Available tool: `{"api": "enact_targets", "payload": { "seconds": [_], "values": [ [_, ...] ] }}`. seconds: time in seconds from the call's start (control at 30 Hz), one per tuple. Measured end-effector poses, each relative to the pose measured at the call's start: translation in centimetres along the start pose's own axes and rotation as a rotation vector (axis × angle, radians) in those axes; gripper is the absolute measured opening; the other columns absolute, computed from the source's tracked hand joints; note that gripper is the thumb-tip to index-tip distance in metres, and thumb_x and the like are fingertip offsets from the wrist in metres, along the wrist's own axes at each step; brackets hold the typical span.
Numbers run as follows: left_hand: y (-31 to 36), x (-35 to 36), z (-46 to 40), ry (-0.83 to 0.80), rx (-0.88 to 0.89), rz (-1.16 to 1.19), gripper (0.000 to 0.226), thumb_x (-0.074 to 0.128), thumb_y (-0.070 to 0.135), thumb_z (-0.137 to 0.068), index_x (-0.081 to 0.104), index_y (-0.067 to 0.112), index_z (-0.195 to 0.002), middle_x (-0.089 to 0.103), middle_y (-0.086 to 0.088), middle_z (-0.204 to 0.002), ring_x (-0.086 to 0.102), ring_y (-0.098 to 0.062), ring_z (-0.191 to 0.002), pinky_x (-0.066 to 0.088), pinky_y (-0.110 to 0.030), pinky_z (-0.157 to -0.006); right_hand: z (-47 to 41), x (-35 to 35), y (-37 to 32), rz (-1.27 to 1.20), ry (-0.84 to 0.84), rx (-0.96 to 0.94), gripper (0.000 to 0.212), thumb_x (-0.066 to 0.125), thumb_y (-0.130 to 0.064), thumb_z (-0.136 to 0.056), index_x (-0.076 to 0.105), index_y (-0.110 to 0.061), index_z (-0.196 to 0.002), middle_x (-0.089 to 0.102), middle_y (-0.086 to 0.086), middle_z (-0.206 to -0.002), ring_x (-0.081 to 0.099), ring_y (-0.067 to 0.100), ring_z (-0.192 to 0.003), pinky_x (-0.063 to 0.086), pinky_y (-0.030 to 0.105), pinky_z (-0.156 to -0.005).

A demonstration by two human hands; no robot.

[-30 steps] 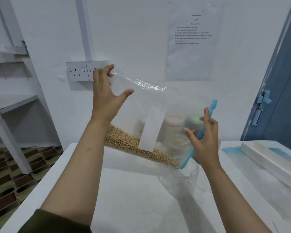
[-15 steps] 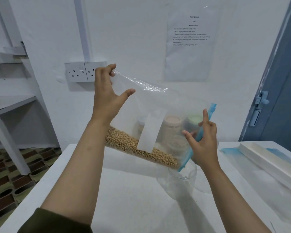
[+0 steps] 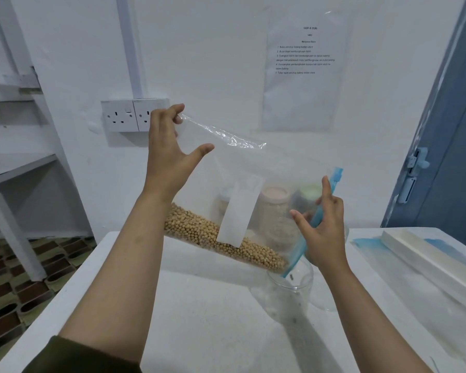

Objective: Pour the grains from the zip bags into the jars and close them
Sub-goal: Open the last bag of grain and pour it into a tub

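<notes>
Tilting zip bag (image 3: pixel 253 168) over jar (image 3: pixel 291 292)

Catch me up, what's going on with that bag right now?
A person is tilting a clear zip bag of soybeans over an open glass jar on the white table. The left hand pinches the raised bottom corner; the right hand grips the blue zipper edge, whose low end sits at the jar's mouth. The beans are piled along the bag's lower side, and the jar looks nearly empty. Lidded jars stand behind.
</notes>
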State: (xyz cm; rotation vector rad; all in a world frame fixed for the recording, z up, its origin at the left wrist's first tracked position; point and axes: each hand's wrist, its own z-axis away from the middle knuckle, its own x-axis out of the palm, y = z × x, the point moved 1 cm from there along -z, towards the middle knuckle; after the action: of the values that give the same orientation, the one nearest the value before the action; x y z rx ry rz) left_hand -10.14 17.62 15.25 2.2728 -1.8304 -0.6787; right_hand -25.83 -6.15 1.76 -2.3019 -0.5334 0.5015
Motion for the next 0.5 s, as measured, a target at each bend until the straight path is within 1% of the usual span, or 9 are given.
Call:
{"api": "enact_targets", "payload": {
  "seconds": [0.17,0.3,0.5],
  "values": [
    [-0.15,0.03,0.01,0.001,-0.011,0.009,0.075,0.083,0.03,-0.077,0.043,0.012,-0.137,0.035,0.005,-0.116,0.039,-0.005,-0.1,0.036,-0.014,-0.096,-0.1,0.1,0.17,-0.009,0.002,-0.003,0.089,0.073,-0.019,-0.088,0.019,-0.034,-0.156,0.038,-0.001,-0.108,0.058,0.005,-0.08,0.039,0.002,-0.082],
    [-0.03,0.12,-0.14,0.001,-0.002,0.005,0.075,0.083,0.029,-0.076,0.043,0.012,-0.137,0.034,0.005,-0.117,0.039,-0.004,-0.098,0.035,-0.01,-0.095,-0.04,0.08,0.1,-0.009,-0.001,0.013,0.089,0.073,-0.02,-0.088,0.017,-0.034,-0.157,0.038,0.0,-0.11,0.057,-0.001,-0.08,0.038,0.0,-0.081],
    [0.03,0.31,-0.07,0.005,0.005,0.0,0.074,0.083,0.03,-0.076,0.043,0.012,-0.137,0.035,0.004,-0.116,0.039,-0.004,-0.099,0.036,-0.012,-0.096,0.14,0.02,0.21,-0.001,-0.001,0.026,0.09,0.073,-0.021,-0.088,0.016,-0.035,-0.157,0.039,0.001,-0.113,0.056,-0.003,-0.082,0.039,0.0,-0.079]
  ]
}}
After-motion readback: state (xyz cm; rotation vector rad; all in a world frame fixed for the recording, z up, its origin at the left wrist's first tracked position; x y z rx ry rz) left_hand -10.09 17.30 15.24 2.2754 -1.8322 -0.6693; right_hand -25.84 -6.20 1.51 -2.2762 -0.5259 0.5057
